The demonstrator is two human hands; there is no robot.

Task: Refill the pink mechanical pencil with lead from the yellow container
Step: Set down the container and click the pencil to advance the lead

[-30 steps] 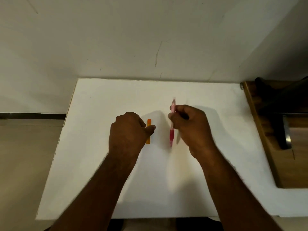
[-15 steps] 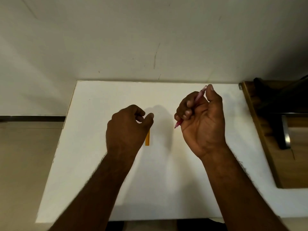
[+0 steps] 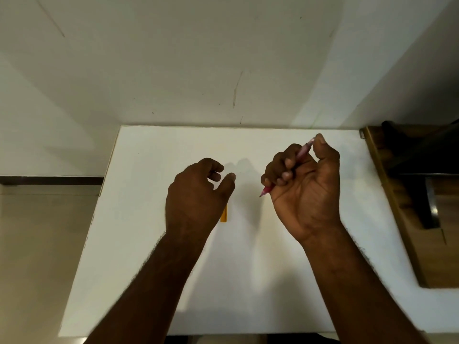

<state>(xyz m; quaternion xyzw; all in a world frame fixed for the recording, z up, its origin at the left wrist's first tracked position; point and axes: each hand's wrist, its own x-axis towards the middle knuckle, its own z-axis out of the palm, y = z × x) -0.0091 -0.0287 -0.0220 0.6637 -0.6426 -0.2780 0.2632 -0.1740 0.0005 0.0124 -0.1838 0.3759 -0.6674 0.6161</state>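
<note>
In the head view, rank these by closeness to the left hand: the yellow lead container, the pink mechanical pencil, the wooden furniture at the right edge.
From the left hand:
1. Yellow lead container, on the white table just beside and partly under that hand.
2. Pink mechanical pencil, held in the right hand, across the middle gap.
3. Wooden furniture, off the table's right edge.

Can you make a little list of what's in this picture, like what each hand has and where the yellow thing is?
right hand: closed around the pink pencil, palm up, thumb at its top end
pencil: tilted, tip pointing down and left
left hand: holding nothing, fingers loosely curled
yellow container: lying flat on the white table, partly hidden by the left hand
lead: none visible
</note>
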